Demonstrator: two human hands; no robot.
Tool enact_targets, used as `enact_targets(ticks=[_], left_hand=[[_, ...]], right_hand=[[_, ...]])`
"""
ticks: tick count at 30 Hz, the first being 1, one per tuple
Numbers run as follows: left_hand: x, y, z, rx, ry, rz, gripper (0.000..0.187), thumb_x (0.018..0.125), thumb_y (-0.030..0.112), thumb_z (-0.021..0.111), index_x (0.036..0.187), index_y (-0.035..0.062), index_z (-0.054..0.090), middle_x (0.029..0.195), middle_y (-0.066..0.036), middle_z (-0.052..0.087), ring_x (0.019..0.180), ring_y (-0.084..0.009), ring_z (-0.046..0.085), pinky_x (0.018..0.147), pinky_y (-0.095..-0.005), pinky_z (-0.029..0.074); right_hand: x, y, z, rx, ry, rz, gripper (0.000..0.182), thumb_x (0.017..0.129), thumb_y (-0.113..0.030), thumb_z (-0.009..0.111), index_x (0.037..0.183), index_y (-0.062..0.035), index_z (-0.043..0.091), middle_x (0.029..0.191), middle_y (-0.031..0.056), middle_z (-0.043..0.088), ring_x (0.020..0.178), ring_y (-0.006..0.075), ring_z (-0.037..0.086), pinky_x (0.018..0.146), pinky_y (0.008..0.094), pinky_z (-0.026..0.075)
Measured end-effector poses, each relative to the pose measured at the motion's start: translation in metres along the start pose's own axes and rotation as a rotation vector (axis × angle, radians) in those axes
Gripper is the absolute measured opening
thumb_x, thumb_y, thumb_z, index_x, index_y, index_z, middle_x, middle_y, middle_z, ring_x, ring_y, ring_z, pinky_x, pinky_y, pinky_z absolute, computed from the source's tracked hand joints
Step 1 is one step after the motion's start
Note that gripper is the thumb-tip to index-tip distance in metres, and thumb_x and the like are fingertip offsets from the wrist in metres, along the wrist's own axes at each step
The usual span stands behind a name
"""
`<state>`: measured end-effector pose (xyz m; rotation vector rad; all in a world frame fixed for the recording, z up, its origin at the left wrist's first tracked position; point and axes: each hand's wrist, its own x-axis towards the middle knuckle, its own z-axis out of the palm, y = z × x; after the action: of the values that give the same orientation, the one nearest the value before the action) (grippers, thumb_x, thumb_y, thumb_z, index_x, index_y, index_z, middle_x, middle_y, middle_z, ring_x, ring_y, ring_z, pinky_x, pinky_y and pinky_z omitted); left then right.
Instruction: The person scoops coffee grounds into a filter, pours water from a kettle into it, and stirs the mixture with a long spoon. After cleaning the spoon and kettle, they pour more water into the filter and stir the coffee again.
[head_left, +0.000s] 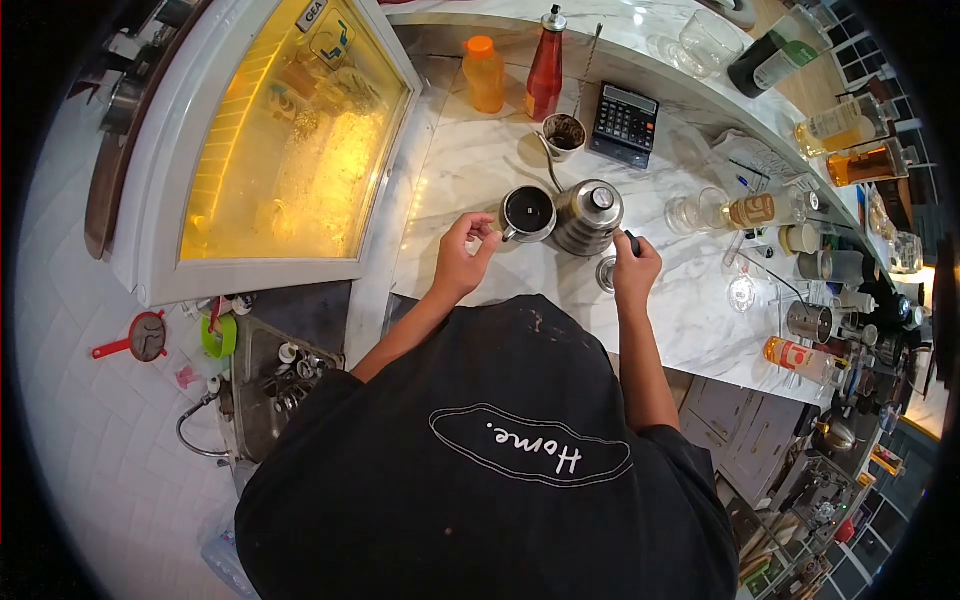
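Observation:
On the marble counter (440,240), a cup of dark liquid (529,212) stands directly beside a steel gooseneck kettle (588,225). My left hand (464,256) is at the cup's left side, thumb and fingertips pinched at its small handle. Fingers of my right hand (637,270) wrap around the kettle's black handle (633,243). The kettle's thin spout points away from me, toward a white cup with dark residue inside (564,134). A small round metal piece (606,274) sits between the kettle and my body, next to my right hand.
Behind the cup stand an orange-capped bottle (484,78), a red pump bottle (546,75) and a calculator (625,124). A glass-door fridge (290,140) borders the counter at left, above a sink (262,400). Glasses and several bottles (765,208) line the right.

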<state>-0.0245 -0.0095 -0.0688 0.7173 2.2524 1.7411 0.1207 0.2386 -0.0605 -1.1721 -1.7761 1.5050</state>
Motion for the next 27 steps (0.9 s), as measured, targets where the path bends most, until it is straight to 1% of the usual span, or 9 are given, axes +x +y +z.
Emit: enact_targets(ticks=[8,11,14,15,18,20,22,24,27], left_hand=[[-0.005,0.001,0.0,0.01,-0.022,-0.026,0.027,0.092,0.014,0.074,0.115,0.0016,0.066,0.094,-0.007,0.07,0.089,-0.0165,0.066,0.085,-0.0324,0.05],[-0.01,0.003,-0.002,0.018,-0.026,-0.072,0.027,0.092,0.014,0.074,0.115,0.0019,0.065,0.094,-0.006,0.069,0.089,-0.0166,0.066,0.085,-0.0324,0.05],[-0.011,0.003,-0.003,0.02,-0.027,-0.093,0.027,0.092,0.015,0.074,0.114,0.0026,0.065,0.094,-0.006,0.069,0.089,-0.0165,0.065,0.085,-0.0324,0.049],[-0.011,0.004,-0.004,0.017,-0.029,-0.098,0.027,0.092,0.015,0.074,0.114,0.0028,0.065,0.094,-0.006,0.069,0.089,-0.0165,0.065,0.086,-0.0325,0.049],[-0.007,0.01,-0.004,0.011,-0.039,-0.114,0.026,0.092,0.015,0.074,0.114,0.0032,0.065,0.094,-0.006,0.069,0.09,-0.0168,0.066,0.086,-0.033,0.048],[-0.004,0.012,-0.003,0.015,-0.046,-0.125,0.026,0.092,0.015,0.073,0.113,0.0032,0.065,0.094,-0.006,0.069,0.09,-0.0173,0.066,0.086,-0.0334,0.048],[0.0,0.015,-0.002,0.046,-0.067,-0.116,0.025,0.091,0.015,0.074,0.112,0.0031,0.065,0.094,-0.007,0.069,0.09,-0.0182,0.066,0.087,-0.0339,0.048],[0.004,0.016,-0.002,0.078,-0.092,-0.096,0.025,0.09,0.014,0.074,0.11,0.0029,0.065,0.093,-0.007,0.069,0.09,-0.0192,0.066,0.086,-0.0343,0.049],[0.006,0.014,-0.001,0.099,-0.127,-0.079,0.023,0.089,0.013,0.075,0.106,0.0027,0.065,0.092,-0.008,0.069,0.089,-0.0204,0.066,0.085,-0.0347,0.049]], right_hand=[[0.0,0.008,0.002,-0.003,-0.024,0.029,0.037,0.09,-0.022,0.077,0.067,0.0008,0.06,0.06,-0.004,0.049,0.059,0.0063,0.041,0.053,0.0284,0.034],[0.006,0.025,-0.004,-0.046,-0.082,0.049,0.037,0.094,-0.025,0.074,0.071,0.0015,0.062,0.063,-0.0022,0.052,0.062,0.0078,0.043,0.057,0.0292,0.037],[0.018,0.014,-0.008,0.018,-0.113,0.032,0.037,0.099,-0.029,0.069,0.08,0.0022,0.066,0.07,0.0006,0.058,0.07,0.009,0.051,0.065,0.0294,0.044],[0.033,0.023,-0.013,-0.056,-0.11,-0.005,0.037,0.102,-0.033,0.066,0.092,0.0023,0.069,0.079,0.0045,0.067,0.079,0.0116,0.059,0.074,0.0303,0.049],[0.073,-0.013,0.002,-0.18,-0.079,-0.076,0.036,0.1,-0.035,0.068,0.1,0.0014,0.07,0.086,0.0078,0.072,0.084,0.0146,0.065,0.079,0.0311,0.051],[0.101,-0.034,0.02,-0.155,-0.196,-0.159,0.038,0.102,-0.035,0.067,0.1,0.0021,0.069,0.089,0.0071,0.07,0.082,0.0133,0.06,0.08,0.0303,0.048],[0.129,-0.047,0.043,-0.173,-0.314,-0.17,0.037,0.101,-0.036,0.069,0.104,0.0013,0.07,0.09,0.0063,0.071,0.082,0.0129,0.061,0.079,0.0301,0.049],[0.161,-0.039,0.07,-0.251,-0.376,-0.188,0.047,0.094,-0.044,0.073,0.109,-0.0003,0.071,0.087,0.0118,0.072,0.081,0.0207,0.068,0.076,0.0349,0.053],[0.174,-0.079,0.099,-0.489,-0.443,-0.27,0.048,0.092,-0.046,0.073,0.114,-0.0038,0.072,0.08,0.0134,0.07,0.075,0.0256,0.069,0.073,0.0384,0.054]])
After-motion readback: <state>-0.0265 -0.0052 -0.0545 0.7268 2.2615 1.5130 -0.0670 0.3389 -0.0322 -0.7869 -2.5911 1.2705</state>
